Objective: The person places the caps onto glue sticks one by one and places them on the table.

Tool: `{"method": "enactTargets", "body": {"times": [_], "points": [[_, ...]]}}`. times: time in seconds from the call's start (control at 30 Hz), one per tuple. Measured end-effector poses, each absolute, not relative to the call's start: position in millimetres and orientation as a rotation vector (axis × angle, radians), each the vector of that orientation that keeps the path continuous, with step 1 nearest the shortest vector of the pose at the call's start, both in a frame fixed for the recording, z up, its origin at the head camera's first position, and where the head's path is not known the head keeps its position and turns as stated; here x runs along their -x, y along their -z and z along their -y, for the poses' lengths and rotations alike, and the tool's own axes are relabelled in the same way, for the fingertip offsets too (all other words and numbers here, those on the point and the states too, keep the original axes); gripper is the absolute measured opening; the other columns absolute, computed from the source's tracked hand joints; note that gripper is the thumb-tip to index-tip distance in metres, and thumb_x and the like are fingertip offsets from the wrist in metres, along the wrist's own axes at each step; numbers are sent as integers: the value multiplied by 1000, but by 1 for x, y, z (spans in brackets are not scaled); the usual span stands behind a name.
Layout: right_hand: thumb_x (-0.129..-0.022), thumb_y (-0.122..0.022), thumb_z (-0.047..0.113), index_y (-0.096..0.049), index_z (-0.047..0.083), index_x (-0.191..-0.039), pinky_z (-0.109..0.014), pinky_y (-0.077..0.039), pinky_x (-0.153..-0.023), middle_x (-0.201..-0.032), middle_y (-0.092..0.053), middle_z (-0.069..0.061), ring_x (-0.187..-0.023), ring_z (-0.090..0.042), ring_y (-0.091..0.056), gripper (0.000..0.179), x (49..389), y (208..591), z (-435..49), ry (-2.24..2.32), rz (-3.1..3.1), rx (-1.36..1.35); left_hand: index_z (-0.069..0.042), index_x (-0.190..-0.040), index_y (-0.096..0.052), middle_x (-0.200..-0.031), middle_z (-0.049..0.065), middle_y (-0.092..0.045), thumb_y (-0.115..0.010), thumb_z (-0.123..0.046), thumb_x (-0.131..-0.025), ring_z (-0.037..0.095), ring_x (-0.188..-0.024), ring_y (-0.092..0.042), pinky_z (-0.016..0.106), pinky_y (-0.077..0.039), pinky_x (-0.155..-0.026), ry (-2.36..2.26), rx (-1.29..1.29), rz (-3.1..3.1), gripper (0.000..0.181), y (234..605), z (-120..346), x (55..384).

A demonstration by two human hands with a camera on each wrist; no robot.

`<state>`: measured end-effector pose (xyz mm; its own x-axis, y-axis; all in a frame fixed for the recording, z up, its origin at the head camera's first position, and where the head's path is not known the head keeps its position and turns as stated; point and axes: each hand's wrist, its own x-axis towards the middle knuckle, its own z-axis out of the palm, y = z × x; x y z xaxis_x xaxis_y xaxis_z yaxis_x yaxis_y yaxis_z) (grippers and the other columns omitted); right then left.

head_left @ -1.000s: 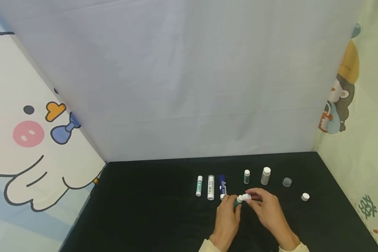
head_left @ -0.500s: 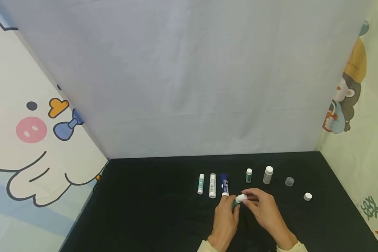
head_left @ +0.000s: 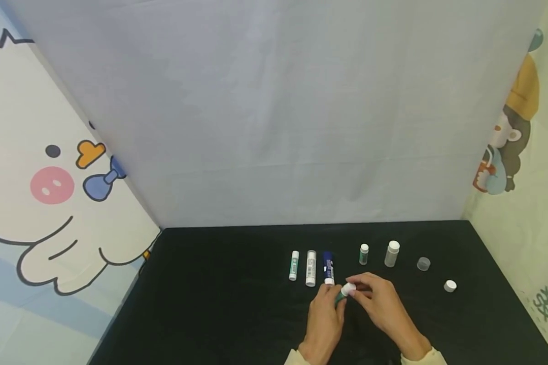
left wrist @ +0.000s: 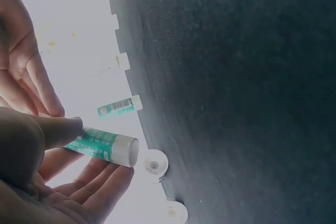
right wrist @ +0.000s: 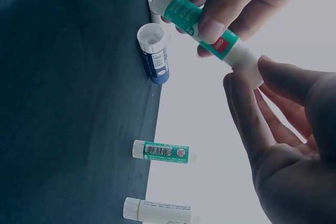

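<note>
In the head view my left hand (head_left: pixel 321 322) holds a green-labelled glue stick (head_left: pixel 340 297), tilted up to the right. My right hand (head_left: pixel 381 304) pinches a white cap (head_left: pixel 348 289) at its upper end. From the right wrist, thumb and fingertips grip that cap (right wrist: pixel 248 67) against the stick's white neck; how far it sits over the neck is hard to tell. The left thumb lies across the green label (right wrist: pixel 185 15). The left wrist view shows the white base (left wrist: pixel 125 151) pointing away from the palm.
Upright beyond my hands stand a slim green glue stick (head_left: pixel 294 266), a white one (head_left: pixel 311 268) and a blue one (head_left: pixel 329 266). Farther right are a small green stick (head_left: pixel 364 254) and a larger grey-white one (head_left: pixel 391 254). A clear cap (head_left: pixel 423 263) and white cap (head_left: pixel 449 286) lie at right.
The right hand has moved slightly left, bringing the white cap from beside the glue stick's end onto it. The left hand keeps its hold. The head view has shifted a little.
</note>
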<state>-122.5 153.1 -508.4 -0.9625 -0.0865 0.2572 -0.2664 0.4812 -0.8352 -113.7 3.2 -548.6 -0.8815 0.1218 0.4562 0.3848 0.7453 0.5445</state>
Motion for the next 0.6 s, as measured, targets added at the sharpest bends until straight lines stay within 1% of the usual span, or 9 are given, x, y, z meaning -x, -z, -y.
{"method": "enactTargets", "body": {"times": [0.3,0.37,0.5,0.6], "points": [[-90,-77,-6,-76,-6,-109,-31,-62,-79,-109,-76,-17,-94,-29,-77,19,127,509,-150,-1498,2610,-313,-10,-102,-76,-91,2,-63,-82,-3,-87,19,-76,-71,28,-54,-63,932,386,2550,18,544,2,111],[-91,-77,-6,-76,-6,-109,-32,-62,-78,-108,-77,-18,-93,-28,-77,18,127,507,-148,-1499,2618,-322,-10,-100,-75,-89,2,-65,-82,-4,-87,19,-76,-71,28,-53,-63,939,382,2555,17,543,4,111],[-91,-76,-6,-77,-6,-109,-33,-63,-78,-107,-77,-19,-92,-27,-77,17,127,506,-143,-1519,2622,-330,-11,-95,-74,-80,2,-68,-82,-6,-86,19,-73,-70,29,-51,-61,936,374,2583,13,541,7,110],[-91,-77,-6,-78,-6,-107,-32,-62,-77,-105,-78,-18,-90,-26,-78,16,127,508,-139,-1521,2619,-323,-10,-95,-75,-76,2,-70,-82,-6,-86,20,-71,-70,31,-50,-60,923,361,2606,12,540,10,110]]}}
